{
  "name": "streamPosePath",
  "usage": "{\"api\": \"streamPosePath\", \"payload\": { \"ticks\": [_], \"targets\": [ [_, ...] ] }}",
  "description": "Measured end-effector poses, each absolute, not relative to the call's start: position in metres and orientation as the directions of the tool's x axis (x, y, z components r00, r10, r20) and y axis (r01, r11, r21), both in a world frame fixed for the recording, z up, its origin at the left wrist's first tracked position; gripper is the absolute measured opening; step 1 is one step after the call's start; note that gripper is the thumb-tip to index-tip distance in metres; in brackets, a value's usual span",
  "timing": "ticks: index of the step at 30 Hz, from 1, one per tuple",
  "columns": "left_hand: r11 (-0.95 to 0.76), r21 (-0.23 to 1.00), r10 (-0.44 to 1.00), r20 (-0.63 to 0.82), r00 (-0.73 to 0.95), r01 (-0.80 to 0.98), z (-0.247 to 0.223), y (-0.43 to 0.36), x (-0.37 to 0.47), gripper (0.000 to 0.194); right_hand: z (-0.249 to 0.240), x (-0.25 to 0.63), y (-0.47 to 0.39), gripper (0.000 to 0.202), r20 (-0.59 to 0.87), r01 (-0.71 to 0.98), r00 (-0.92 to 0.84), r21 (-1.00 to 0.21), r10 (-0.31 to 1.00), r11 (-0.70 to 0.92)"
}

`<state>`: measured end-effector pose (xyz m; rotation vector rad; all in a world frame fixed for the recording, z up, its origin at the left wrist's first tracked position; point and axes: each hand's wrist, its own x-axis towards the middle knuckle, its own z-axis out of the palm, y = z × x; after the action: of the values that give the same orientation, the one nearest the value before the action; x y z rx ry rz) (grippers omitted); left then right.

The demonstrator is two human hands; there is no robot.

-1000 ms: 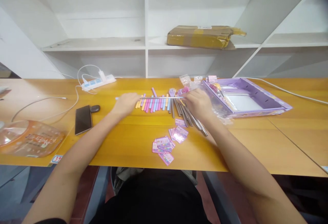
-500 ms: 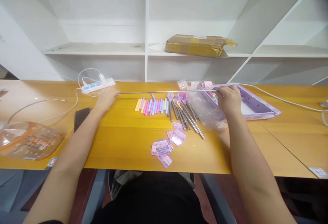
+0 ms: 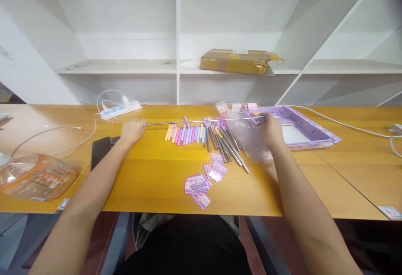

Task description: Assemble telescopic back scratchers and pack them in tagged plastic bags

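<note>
An extended thin metal telescopic back scratcher rod (image 3: 191, 121) stretches level between my two hands above the table. My left hand (image 3: 133, 131) is closed on its left end. My right hand (image 3: 272, 131) grips the other end, where a bit of light blue shows; the head itself is hidden. Below the rod lies a row of pastel coloured grip tubes (image 3: 185, 134), yellow, pink, purple and blue. Beside them, several back scratchers (image 3: 230, 147) with hand-shaped heads and metal shafts lie in a bunch. Nearer me are small pink and purple cards (image 3: 197, 185).
Clear plastic bags (image 3: 251, 138) and a purple box tray (image 3: 310, 141) lie at the right. At the left are a power strip (image 3: 121, 110), a dark phone-like object (image 3: 100, 151) and an orange bottle (image 3: 40, 178). A taped carton (image 3: 235, 62) sits on the shelf.
Both hands have come slightly nearer me with the rod, and its left end now sits a little lower than its right. The view has shifted slightly.
</note>
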<state>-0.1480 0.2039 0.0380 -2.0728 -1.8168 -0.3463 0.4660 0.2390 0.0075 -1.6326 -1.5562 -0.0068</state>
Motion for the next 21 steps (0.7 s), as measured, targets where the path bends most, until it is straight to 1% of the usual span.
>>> {"api": "streamPosePath", "payload": {
  "ticks": [4, 6, 8, 10, 12, 15, 18, 21],
  "targets": [
    [-0.101, -0.103, 0.874, 0.466, 0.137, 0.99, 0.04, 0.203, -0.151, 0.014, 0.008, 0.468, 0.237, 0.03, 0.519, 0.802, 0.294, -0.59, 0.803, 0.088],
    [-0.091, -0.097, 0.872, 0.473, 0.126, 0.991, 0.04, 0.205, -0.155, 0.02, 0.01, 0.47, 0.234, 0.03, 0.512, 0.79, 0.342, -0.611, 0.788, 0.054],
    [-0.103, -0.064, 0.873, 0.473, 0.121, 0.993, 0.039, 0.207, -0.158, 0.03, 0.012, 0.471, 0.231, 0.03, 0.501, 0.773, 0.387, -0.634, 0.774, 0.023],
    [-0.16, 0.001, 0.877, 0.46, 0.142, 0.987, 0.038, 0.208, -0.161, 0.037, 0.014, 0.471, 0.229, 0.029, 0.479, 0.748, 0.431, -0.664, 0.765, -0.006],
    [-0.249, 0.06, 0.876, 0.44, 0.198, 0.967, 0.037, 0.208, -0.16, 0.042, 0.015, 0.47, 0.226, 0.03, 0.449, 0.718, 0.467, -0.695, 0.762, -0.03],
    [-0.363, 0.088, 0.85, 0.44, 0.291, 0.928, 0.036, 0.206, -0.156, 0.049, 0.017, 0.466, 0.223, 0.028, 0.418, 0.685, 0.498, -0.727, 0.76, -0.05],
    [-0.402, 0.11, 0.816, 0.494, 0.302, 0.909, 0.037, 0.202, -0.153, 0.053, 0.025, 0.468, 0.22, 0.024, 0.429, 0.679, 0.505, -0.733, 0.749, -0.038],
    [-0.425, 0.127, 0.754, 0.597, 0.273, 0.896, 0.044, 0.198, -0.159, 0.054, 0.037, 0.474, 0.217, 0.029, 0.485, 0.69, 0.502, -0.724, 0.716, 0.008]
  ]
}}
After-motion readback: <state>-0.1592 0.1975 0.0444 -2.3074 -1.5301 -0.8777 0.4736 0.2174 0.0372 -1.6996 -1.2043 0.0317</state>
